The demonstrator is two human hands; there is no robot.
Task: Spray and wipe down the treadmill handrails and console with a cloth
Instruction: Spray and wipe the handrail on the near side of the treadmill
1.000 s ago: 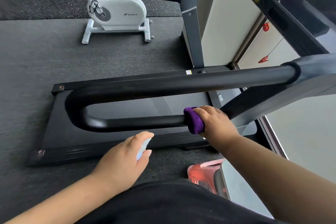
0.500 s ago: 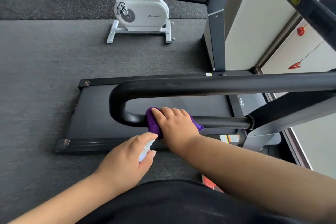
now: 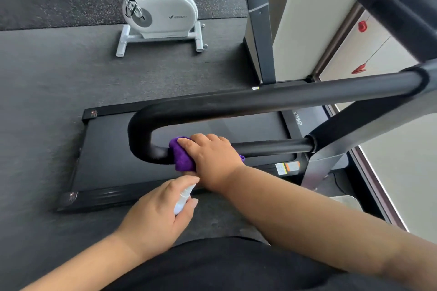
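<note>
While the right hand [image 3: 214, 159] curled round a purple cloth [image 3: 182, 156] on the near bar of the black handrail [image 3: 260, 101], the left hand [image 3: 158, 212] held a small white spray bottle [image 3: 183, 198] just near of it, fingers wrapped round the body and forefinger up by the nozzle. The cloth sat just right of the handrail's U-bend, and the right wrist lay almost touching the bottle's top.

Beyond the rail lay the treadmill deck [image 3: 118, 160]; further off stood a white exercise bike [image 3: 160, 14] on the dark floor mat [image 3: 47, 90], well apart. A grey upright [image 3: 259, 38] rose at the far right, with a red clip [image 3: 359, 69] hanging on a cord beside a pale wall.

Compared with half a second earlier, the cloth stood slightly closer to the bend, and the left hand had hardly shifted.

Left of the bend the rail ended, leaving only the curve to cover; to the right the near bar ran bare up to its collar [image 3: 313, 146].
</note>
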